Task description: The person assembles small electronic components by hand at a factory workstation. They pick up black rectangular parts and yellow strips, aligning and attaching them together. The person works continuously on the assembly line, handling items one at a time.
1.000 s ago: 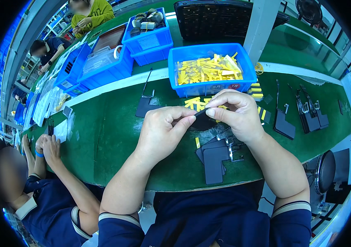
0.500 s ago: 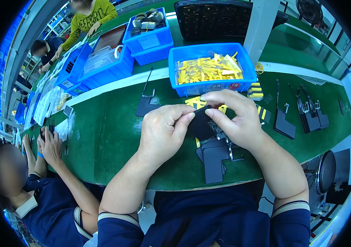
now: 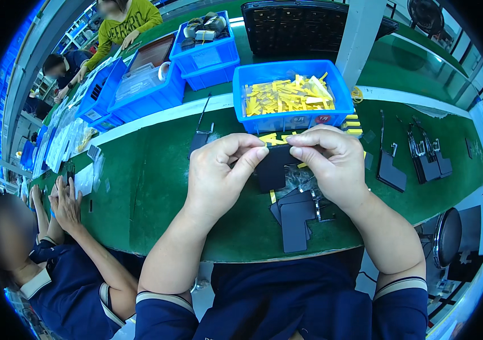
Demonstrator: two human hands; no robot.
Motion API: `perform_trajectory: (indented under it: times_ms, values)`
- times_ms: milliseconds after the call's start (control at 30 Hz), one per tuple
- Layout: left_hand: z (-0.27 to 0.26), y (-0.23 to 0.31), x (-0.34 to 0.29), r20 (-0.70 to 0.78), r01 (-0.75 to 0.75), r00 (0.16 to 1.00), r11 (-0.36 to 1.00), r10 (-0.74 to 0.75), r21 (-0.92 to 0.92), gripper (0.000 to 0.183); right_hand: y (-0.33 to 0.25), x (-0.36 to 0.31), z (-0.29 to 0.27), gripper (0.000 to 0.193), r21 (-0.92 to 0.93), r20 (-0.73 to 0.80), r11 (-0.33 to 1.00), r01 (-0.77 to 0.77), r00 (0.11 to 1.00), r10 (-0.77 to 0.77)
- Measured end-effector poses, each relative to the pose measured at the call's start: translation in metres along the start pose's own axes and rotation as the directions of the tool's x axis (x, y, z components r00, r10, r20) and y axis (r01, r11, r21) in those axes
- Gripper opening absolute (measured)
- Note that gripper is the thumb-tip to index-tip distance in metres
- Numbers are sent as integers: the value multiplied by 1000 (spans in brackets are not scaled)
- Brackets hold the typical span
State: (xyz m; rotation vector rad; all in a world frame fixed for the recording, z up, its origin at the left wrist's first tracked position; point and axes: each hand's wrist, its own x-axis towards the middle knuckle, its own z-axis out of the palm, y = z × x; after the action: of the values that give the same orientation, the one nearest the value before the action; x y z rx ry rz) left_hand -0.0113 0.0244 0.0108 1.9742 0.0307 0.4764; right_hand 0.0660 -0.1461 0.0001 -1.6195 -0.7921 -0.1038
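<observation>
Between both hands I hold a black flat L-shaped part (image 3: 271, 174) by its far edge, its broad face turned toward me. My left hand (image 3: 218, 175) pinches that edge at its left end with thumb and forefinger. My right hand (image 3: 333, 161) pinches it farther right, thumb in front. Just beyond the fingertips lie yellow strips (image 3: 272, 139), partly covered by the part and the hands. Below the held part, nearer to me, sits a small stack of black L-shaped parts (image 3: 294, 228) with thin cables and metal pieces (image 3: 317, 205) along its right side.
A blue bin (image 3: 286, 121) of yellow strips stands beyond my hands. More black parts with cables (image 3: 391, 174) lie to the right, another (image 3: 197, 141) to the left. Blue bins (image 3: 150, 96) line the back left. A co-worker's hand (image 3: 67, 205) is at the left; a stool (image 3: 450, 237) stands right.
The held part has tilted so more of its face shows. My fingertips have spread apart along its edge, and my right hand has come slightly nearer. The co-worker's fingers at left have straightened.
</observation>
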Motion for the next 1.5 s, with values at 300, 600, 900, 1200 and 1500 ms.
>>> perform_trajectory:
  times_ms: [300, 600, 900, 1200, 1500]
  values:
    - [-4, -7, 1, -21, 43, 999, 995, -45, -89, 11, 4, 0, 2, 10, 33, 16, 999, 31, 999, -32]
    - [7, 4, -3, 19, -336, 937, 882, 349, 331, 7, 2, 0, 2, 10, -118, 206, 986, 116, 974, -90]
    - [10, 7, -3, -56, -277, 950, 911, 307, 304, 10, -2, -2, 1, 8, -204, 65, 962, 180, 983, -170]
    - [9, 1, -3, 28, -399, 904, 818, 427, 415, 8, 2, -3, 2, 7, -259, 39, 947, 193, 981, -189]
    - [-6, -5, 5, 202, 91, 975, 996, -88, -4, 11, 1, -2, 1, 6, -222, 72, 954, 199, 980, -188]
